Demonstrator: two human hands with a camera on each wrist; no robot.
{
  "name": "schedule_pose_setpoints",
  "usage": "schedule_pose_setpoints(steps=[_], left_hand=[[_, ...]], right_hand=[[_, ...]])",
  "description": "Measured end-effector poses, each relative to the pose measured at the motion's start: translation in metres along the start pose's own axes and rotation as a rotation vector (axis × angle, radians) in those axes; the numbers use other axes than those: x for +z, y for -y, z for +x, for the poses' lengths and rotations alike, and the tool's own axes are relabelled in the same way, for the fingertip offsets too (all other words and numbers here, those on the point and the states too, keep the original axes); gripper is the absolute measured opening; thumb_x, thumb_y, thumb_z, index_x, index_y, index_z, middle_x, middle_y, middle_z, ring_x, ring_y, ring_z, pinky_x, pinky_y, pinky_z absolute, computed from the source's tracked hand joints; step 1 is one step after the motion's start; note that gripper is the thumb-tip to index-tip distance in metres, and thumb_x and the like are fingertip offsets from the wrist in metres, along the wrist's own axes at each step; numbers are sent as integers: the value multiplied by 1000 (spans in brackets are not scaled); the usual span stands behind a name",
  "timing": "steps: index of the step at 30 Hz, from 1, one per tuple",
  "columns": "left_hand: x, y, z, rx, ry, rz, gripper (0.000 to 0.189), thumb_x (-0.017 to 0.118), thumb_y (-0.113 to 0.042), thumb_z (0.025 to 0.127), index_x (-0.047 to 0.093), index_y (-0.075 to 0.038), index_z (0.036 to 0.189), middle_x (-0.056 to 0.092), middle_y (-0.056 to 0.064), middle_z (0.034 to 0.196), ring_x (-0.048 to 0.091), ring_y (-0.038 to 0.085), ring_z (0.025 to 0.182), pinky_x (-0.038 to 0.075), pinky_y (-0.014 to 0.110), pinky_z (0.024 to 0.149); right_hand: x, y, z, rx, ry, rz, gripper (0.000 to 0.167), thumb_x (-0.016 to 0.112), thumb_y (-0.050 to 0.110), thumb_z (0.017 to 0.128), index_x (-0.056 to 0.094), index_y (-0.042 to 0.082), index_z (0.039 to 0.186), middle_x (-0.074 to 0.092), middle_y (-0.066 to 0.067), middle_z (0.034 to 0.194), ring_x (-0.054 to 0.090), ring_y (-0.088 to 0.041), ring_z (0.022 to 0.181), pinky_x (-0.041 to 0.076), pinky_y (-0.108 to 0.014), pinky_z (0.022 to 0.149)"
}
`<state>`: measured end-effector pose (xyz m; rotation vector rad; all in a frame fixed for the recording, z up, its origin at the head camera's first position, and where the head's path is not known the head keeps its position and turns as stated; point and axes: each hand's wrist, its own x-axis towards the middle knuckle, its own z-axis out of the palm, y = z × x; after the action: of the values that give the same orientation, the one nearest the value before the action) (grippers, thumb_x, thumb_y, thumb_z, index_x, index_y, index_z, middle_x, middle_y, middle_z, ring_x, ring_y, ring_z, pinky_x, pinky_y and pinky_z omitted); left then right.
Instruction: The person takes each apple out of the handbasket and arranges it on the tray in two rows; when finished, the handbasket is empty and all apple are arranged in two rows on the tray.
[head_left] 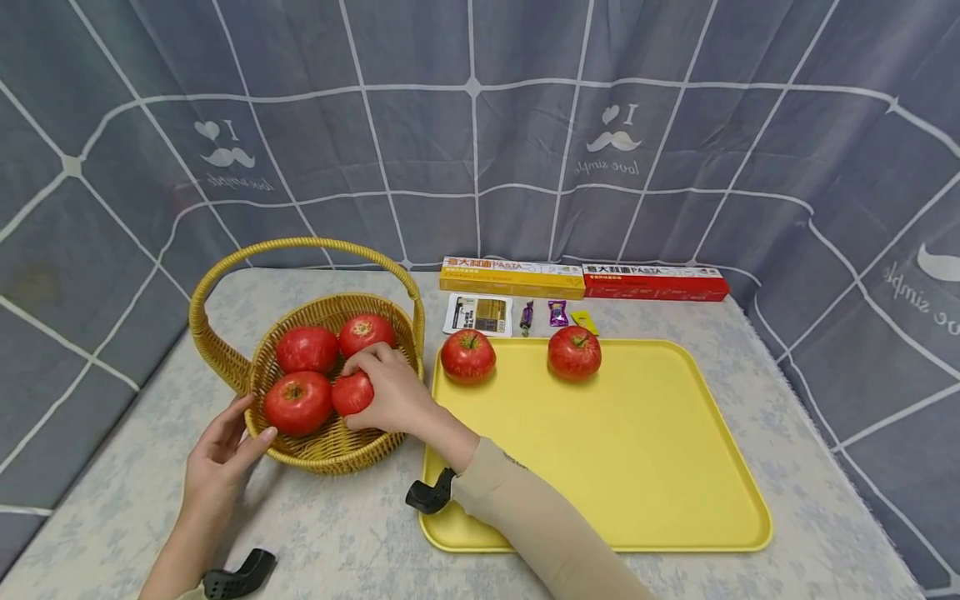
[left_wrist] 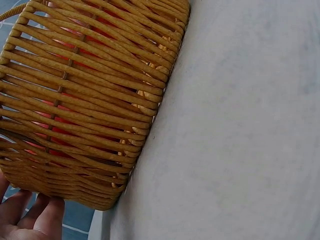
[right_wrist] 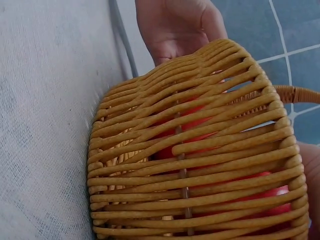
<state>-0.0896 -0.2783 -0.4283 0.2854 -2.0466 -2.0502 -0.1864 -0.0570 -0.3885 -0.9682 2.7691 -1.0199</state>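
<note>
A wicker basket (head_left: 341,461) with an arched handle stands on the left of the table. Inside it lie three red apples (head_left: 298,403), plus one apple (head_left: 352,393) that my right hand (head_left: 397,396) grips from above at the basket's right side. My left hand (head_left: 217,467) holds the basket's left front rim, thumb over the edge and fingers against the outer wall. In the left wrist view, the fingers (left_wrist: 50,217) touch the weave (left_wrist: 75,110). The right wrist view shows the basket's side (right_wrist: 200,165), with red apples partly visible through the gaps.
Right of the basket lies a yellow tray (head_left: 637,450) with two apples (head_left: 574,353) along its far edge. Behind it are a flat packet (head_left: 478,315), small wrapped candies (head_left: 557,313), a yellow pasta box (head_left: 512,278) and a red pasta box (head_left: 656,283). A grey curtain (head_left: 525,150) hangs behind.
</note>
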Motion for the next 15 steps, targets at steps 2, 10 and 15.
schedule_pose_setpoints(steps=[2, 10, 15], left_hand=[[0, 1, 0, 1, 4, 3, 60, 63, -2, 89, 39, -11, 143, 21, 1, 154, 15, 12, 141, 23, 14, 105], [0, 1, 0, -9, -2, 5, 61, 63, -2, 89, 39, -12, 143, 20, 1, 155, 15, 12, 141, 23, 14, 105], [0, 1, -1, -5, -1, 22, 61, 64, -5, 89, 39, -14, 144, 19, 0, 155, 14, 13, 141, 22, 13, 105]], right_hand=[[-2, -1, -3, 10, -34, 72, 52, 85, 30, 65, 56, 23, 107, 44, 2, 120, 46, -15, 107, 47, -25, 80], [-37, -10, -26, -35, -147, 368, 52, 86, 26, 65, 53, 20, 106, 46, 3, 126, 48, -13, 112, 48, -27, 85], [-76, -18, -50, -90, -219, 470, 50, 86, 17, 65, 54, 14, 103, 50, -2, 129, 48, -16, 116, 49, -33, 87]])
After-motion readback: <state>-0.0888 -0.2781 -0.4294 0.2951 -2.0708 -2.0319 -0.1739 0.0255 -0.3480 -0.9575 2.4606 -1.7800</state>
